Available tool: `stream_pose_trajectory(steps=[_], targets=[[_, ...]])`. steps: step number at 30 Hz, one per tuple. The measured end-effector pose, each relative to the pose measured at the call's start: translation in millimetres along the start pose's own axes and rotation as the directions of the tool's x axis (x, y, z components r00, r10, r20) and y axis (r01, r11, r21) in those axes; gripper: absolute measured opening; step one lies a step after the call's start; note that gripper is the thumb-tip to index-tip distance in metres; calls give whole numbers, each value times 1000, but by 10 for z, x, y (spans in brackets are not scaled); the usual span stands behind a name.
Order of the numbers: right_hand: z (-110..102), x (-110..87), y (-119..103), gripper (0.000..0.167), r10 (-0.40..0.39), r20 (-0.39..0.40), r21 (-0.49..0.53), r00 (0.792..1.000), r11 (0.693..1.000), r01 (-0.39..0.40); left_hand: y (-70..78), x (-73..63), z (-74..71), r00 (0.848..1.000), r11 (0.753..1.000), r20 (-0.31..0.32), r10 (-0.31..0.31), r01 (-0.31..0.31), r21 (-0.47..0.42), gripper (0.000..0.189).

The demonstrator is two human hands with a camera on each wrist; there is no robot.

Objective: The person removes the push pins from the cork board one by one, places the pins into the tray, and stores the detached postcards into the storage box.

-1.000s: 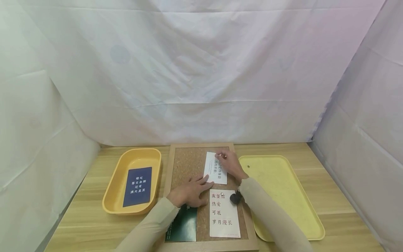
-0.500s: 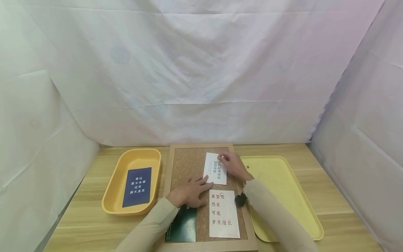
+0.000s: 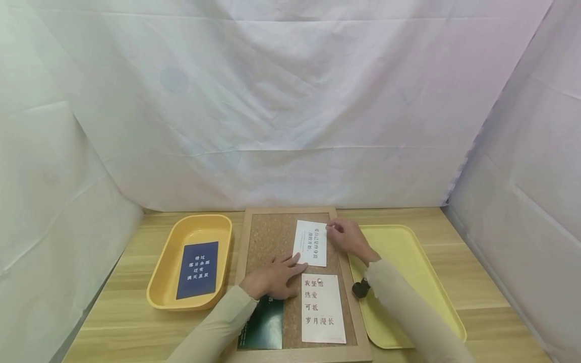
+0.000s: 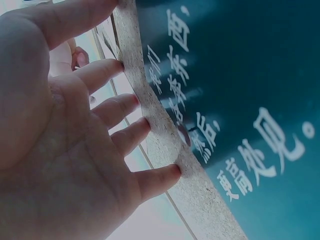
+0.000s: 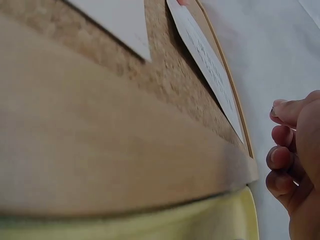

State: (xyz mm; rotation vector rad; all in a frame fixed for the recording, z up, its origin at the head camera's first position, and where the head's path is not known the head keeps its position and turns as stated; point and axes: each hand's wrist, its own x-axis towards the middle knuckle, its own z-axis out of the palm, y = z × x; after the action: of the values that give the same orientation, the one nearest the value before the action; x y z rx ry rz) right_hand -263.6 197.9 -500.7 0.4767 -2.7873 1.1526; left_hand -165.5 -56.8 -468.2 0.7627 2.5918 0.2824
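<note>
A white card [image 3: 304, 242] with dark lettering lies on the upper right of the framed corkboard [image 3: 268, 227]. My left hand [image 3: 272, 278] rests spread on the board, its fingertips at the card's lower left edge. Beside the card's upper right corner is my right hand [image 3: 351, 240], thumb and forefinger pinched together. A tiny dark tip, apparently of a thumbtack [image 5: 273, 111], shows between them in the right wrist view; the remaining fingers are curled. A white card with red characters [image 3: 323, 317] bears a silver thumbtack [image 3: 319, 280]. Under the left wrist lies a dark green card [image 4: 260, 75], tacked near its edge.
To the left, a yellow-orange basin [image 3: 156, 282] holds a dark blue card [image 3: 197, 269]. A pale yellow tray [image 3: 408, 302] stands right of the board, partly under the right forearm. White cloth [image 3: 290, 101] hangs behind and at both sides of the wooden table [image 3: 490, 302].
My right hand has moved right, off the white card's upper corner to beside it, uncovering its lettering. The left hand has stayed in place.
</note>
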Motion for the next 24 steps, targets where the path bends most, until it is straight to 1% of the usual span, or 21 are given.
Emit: stream_pose_trajectory(steps=[4, 10, 17, 24], targets=[[-79, -21, 70, 14, 0, 4, 8, 1000, 1000, 0, -9, 7, -4, 1000, 1000, -3, 1, -1, 4, 64], [-183, -65, 173, 15, 25, -6, -40, 1000, 999, -25, -14, 18, 9, 1000, 1000, 0, -7, 7, 8, 64], [-290, -122, 354, 14, 4, -23, -68, 1000, 998, -5, -11, 11, 13, 1000, 1000, -1, -5, 5, 5, 64], [-386, -166, 497, 13, 4, -39, -81, 999, 997, -7, -21, 20, 6, 1000, 1000, 0, -17, 17, -1, 64]])
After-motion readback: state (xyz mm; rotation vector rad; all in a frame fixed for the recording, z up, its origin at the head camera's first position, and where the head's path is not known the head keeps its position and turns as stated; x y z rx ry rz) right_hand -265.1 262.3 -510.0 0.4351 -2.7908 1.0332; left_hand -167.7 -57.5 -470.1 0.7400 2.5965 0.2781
